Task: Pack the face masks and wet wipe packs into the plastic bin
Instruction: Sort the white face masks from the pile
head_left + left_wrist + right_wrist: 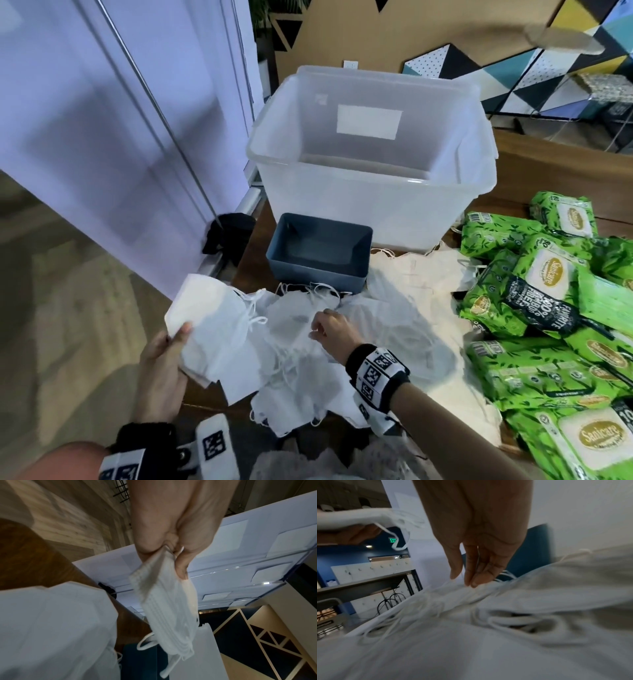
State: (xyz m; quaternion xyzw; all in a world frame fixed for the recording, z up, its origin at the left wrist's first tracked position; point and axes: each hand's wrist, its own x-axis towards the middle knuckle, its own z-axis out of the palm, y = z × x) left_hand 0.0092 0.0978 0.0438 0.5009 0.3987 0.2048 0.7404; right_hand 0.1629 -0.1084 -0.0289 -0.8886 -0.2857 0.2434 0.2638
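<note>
A: What are we seeing in the lower left of the head view?

B: We are seeing the left hand [164, 363] gripping a stack [212, 329] of white masks, thumb on top and the fingers curled under it. In the left wrist view we are looking along that hand [173, 524] as it is pinching the stack [169, 609] by one end, with ear loops dangling toward the bottom of the frame.

A: And the right hand?

B: The right hand [334, 330] is reaching down at the centre of the frame onto the loose masks [301, 373] lying in a heap on the worktop [555, 171]. In the right wrist view its fingers [469, 572] are hanging close together, tips touching a mask's edge. We cannot tell whether they are gripping it.

A: Where is the bin?

B: The clear bin [370, 195] is standing in the upper centre, open, with a white label on its far wall. We are seeing no masks or packs through its walls. Just in front of it, touching or nearly so, a small blue tray [320, 253] is sitting.

A: The wipes?

B: The green packs [548, 308] are lying piled along the right edge, from mid-frame down to the lower right corner, well apart from both hands. Between them and the heap, cream cloth bags [421, 284] are lying flat.
</note>
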